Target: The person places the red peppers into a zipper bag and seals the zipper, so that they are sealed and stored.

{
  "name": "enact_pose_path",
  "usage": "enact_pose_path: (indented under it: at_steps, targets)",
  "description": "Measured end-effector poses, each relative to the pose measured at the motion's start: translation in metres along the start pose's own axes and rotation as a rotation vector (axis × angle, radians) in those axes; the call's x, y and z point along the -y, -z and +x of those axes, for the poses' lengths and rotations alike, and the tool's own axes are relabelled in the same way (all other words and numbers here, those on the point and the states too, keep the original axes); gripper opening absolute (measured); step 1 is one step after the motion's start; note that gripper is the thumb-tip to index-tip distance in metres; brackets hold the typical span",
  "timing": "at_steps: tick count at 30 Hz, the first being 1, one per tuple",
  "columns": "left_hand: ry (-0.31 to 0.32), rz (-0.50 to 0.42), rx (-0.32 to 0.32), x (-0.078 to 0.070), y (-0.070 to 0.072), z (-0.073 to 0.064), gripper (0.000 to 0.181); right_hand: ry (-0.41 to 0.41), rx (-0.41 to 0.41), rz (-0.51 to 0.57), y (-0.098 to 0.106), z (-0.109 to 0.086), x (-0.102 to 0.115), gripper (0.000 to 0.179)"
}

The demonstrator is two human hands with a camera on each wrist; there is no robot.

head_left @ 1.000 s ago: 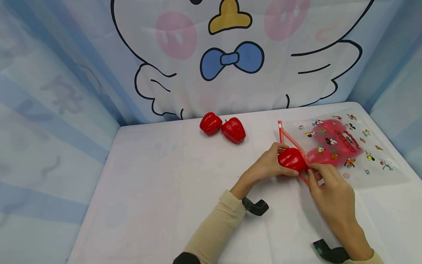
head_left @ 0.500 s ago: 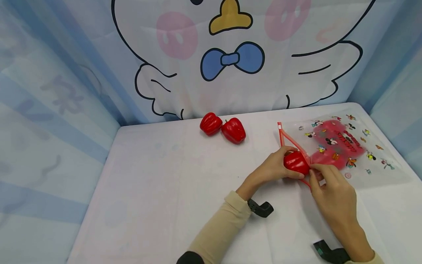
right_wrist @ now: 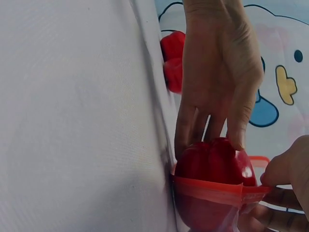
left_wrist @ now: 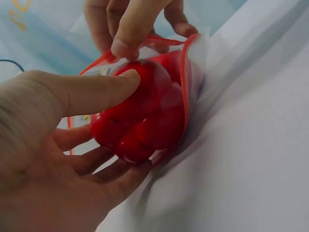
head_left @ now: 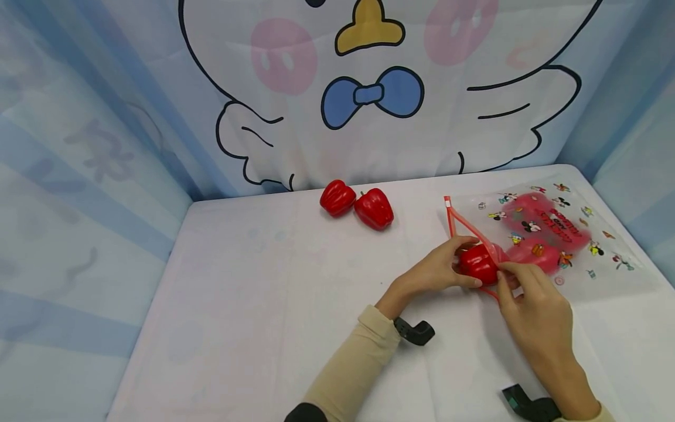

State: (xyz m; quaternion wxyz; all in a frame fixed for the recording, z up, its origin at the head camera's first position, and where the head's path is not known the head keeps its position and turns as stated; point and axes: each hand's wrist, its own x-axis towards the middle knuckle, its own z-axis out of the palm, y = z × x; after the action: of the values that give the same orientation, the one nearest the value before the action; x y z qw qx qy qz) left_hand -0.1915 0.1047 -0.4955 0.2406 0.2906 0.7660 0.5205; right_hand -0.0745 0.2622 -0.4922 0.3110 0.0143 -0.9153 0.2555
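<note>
A red bell pepper [head_left: 477, 264] sits partly inside the mouth of a clear zip bag [head_left: 622, 281] with a red-orange zip edge and cartoon prints. My left hand [head_left: 440, 266] holds this pepper, thumb on one side and fingers curled round the other, as the left wrist view also shows. My right hand [head_left: 540, 310] pinches the bag's zip edge [right_wrist: 207, 185] beside the pepper. More red shapes [head_left: 548, 223] show through the bag's plastic, farther in. Two other red bell peppers, one on the left [head_left: 337, 198] and one on the right [head_left: 374, 208], lie side by side near the table's back edge.
The white-covered table [head_left: 253, 305] reaches back to a printed curtain [head_left: 369, 146] with a cartoon figure. Patterned blue curtains [head_left: 79, 234] hang at both sides. A black wrist device [head_left: 416, 332] juts out near the left wrist, another [head_left: 529, 403] near the right.
My left hand has moved right with the pepper, pushing it deeper into the bag mouth. The red shapes inside have shifted slightly right. My right hand stays nearly in place on the edge.
</note>
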Motion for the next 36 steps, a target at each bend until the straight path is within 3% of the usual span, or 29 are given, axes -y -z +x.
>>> enact_pose_path:
  at_steps: [6,8,14,19,31,36]
  targets:
    - [-0.055,-0.133,-0.01,0.006,0.0,0.001,0.07,-0.002,0.004,-0.005,0.001,-0.001,0.0,0.033]
    - [-0.064,-0.14,-0.029,0.008,-0.002,0.002,0.066,-0.003,0.004,-0.005,0.002,-0.001,0.0,0.033]
    - [-0.062,-0.042,-0.128,0.01,-0.011,0.006,0.058,-0.006,0.005,-0.007,0.001,-0.002,0.0,0.034]
    - [-0.069,0.038,-0.159,0.009,-0.017,0.009,0.057,0.006,0.002,-0.006,0.001,-0.001,0.0,0.034]
    - [-0.058,-0.045,-0.112,0.008,-0.025,0.01,0.054,0.019,-0.009,-0.003,0.0,-0.001,0.0,0.033]
    - [-0.06,-0.12,-0.077,0.006,-0.027,0.009,0.05,0.025,-0.016,0.0,-0.001,0.0,-0.001,0.031]
